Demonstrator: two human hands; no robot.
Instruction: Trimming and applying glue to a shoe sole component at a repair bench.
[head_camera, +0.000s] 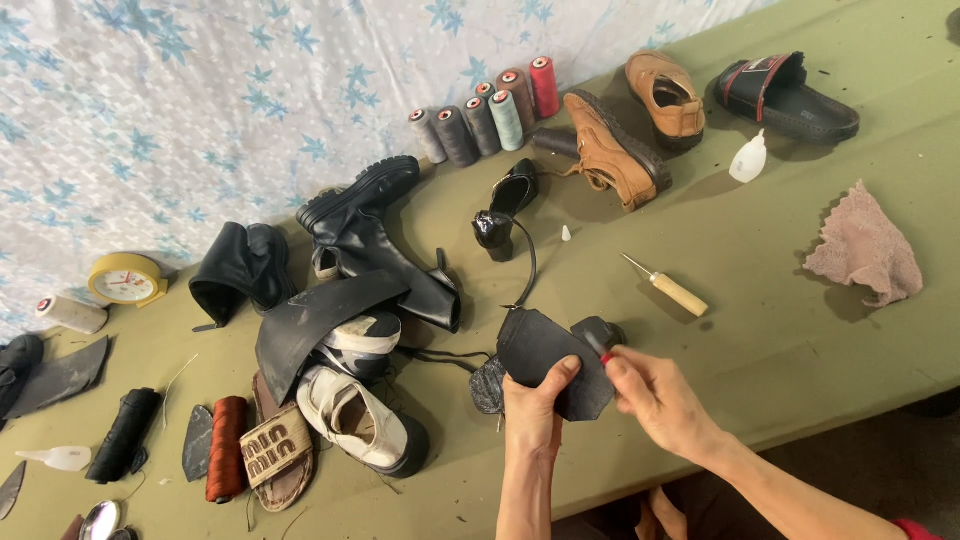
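Left hand (533, 405): fingers curled around a black sole piece (545, 360), thumb pressed on top, held just above the green table (780, 330).
Right hand (655, 395): fingertips pinching a small red-tipped tool (598, 348) against the piece.
Glue bottle (748, 160): white, contents hidden (opaque), well apart.
Awl (668, 286): near.

The left hand (533, 415) grips a black sole piece (545, 365) from below; the right hand (660, 400) pinches a small red-tipped tool (598, 348) against it. An awl (668, 287) lies just beyond the hands on the green surface (780, 320).
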